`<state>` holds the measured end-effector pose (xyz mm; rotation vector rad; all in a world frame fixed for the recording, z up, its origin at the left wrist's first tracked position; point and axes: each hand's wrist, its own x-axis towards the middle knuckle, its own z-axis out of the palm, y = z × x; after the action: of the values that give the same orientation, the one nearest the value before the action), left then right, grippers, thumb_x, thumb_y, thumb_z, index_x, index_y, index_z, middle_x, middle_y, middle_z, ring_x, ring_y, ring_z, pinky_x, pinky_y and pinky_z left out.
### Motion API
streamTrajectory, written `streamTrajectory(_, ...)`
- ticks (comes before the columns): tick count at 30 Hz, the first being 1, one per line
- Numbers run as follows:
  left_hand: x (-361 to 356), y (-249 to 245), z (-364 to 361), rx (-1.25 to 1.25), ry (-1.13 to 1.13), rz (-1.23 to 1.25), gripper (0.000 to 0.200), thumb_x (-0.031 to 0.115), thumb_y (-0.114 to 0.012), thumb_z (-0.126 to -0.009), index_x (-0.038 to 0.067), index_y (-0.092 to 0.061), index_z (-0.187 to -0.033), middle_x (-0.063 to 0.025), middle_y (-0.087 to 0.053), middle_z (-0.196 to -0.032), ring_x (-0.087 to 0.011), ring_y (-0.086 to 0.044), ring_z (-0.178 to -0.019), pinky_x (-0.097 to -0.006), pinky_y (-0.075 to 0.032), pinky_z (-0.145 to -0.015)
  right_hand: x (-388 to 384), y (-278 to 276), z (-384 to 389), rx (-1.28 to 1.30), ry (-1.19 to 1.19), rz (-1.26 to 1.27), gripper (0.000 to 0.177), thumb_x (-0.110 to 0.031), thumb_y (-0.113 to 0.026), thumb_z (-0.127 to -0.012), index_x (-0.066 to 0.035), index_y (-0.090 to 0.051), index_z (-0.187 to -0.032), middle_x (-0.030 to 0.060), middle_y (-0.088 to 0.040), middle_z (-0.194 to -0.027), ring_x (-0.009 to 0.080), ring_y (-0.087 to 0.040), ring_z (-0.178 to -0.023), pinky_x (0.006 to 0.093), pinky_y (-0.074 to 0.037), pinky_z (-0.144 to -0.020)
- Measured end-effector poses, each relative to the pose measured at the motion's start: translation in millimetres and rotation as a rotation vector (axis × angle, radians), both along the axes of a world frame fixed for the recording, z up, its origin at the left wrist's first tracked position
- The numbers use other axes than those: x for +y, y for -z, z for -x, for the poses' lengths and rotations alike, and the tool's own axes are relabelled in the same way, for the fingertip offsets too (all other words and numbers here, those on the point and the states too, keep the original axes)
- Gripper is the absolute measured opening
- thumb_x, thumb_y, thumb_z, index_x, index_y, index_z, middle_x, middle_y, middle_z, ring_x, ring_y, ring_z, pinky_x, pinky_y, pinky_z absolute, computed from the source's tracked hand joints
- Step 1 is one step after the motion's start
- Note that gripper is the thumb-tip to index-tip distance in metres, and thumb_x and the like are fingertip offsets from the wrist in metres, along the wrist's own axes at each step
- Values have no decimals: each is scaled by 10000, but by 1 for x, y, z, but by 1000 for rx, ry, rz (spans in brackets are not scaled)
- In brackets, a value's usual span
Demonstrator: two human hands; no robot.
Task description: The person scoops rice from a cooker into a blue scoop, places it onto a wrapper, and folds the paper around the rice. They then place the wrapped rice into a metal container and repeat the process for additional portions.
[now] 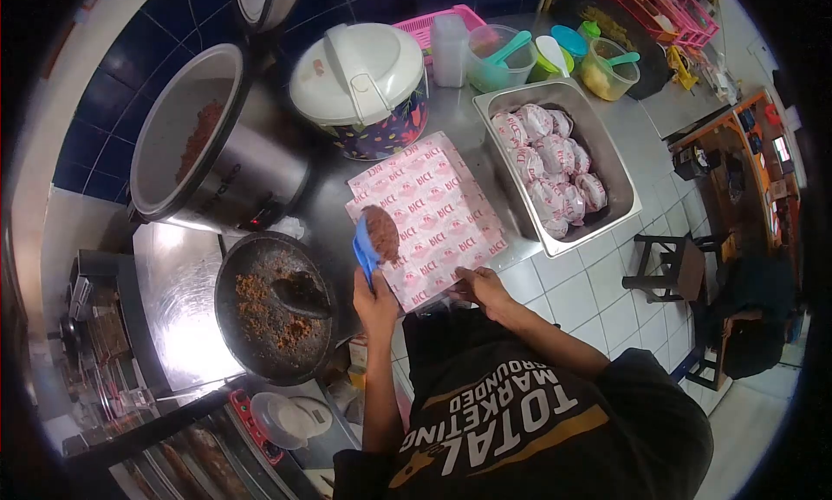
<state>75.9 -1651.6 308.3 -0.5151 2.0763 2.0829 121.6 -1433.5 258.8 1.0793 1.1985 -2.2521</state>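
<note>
My left hand (376,306) is closed around the handle of a blue rice scoop (365,247), which is heaped with brown rice (381,232). The scoop is over the left edge of a stack of red-and-white printed wrapping paper (442,207) on the steel counter. At the paper's near right edge, my right hand (485,292) has its fingers closed on the sheet, partly hidden underneath. To the right, a deep steel pan (612,172) holds several wrapped bundles (555,158) in the same printed paper.
On the left, an open rice cooker (251,166) contains brown rice. Below it is a dark pan (247,353) of fried crumbs with a black spatula (301,295). A lidded flowered container (360,75) and plastic tubs (503,64) line the back. A stool (667,270) stands right.
</note>
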Motion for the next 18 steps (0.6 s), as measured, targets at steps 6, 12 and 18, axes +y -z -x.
streamTrajectory(6,52,-2,15,309,275,1129,426,87,-583,-914,48,-480,-1326,-177,-659,-919,-428,-686,-786,-461,-578,-656,3,2,1,57,-104,27,299,-196,-634,-989,90,-632,-1075,218,-712,-1002,293,-737,-878,340,-637,-776)
streamTrajectory(12,63,24,16,232,522,1321,483,75,-578,-887,-32,-391,-1320,-242,-646,-926,-392,-708,-768,-449,-601,-630,16,-8,1,89,-152,-117,365,-257,-631,-995,103,-633,-1057,197,-719,-954,280,-736,-779,344,-634,-723)
streamTrajectory(18,56,16,26,246,608,1352,500,73,-576,-881,-31,-392,-1334,-234,-657,-902,-382,-712,-712,-455,-598,-594,47,-9,5,157,-48,-277,343,-271,-616,-1001,67,-629,-1053,151,-701,-901,269,-729,-752,370,-637,-675)
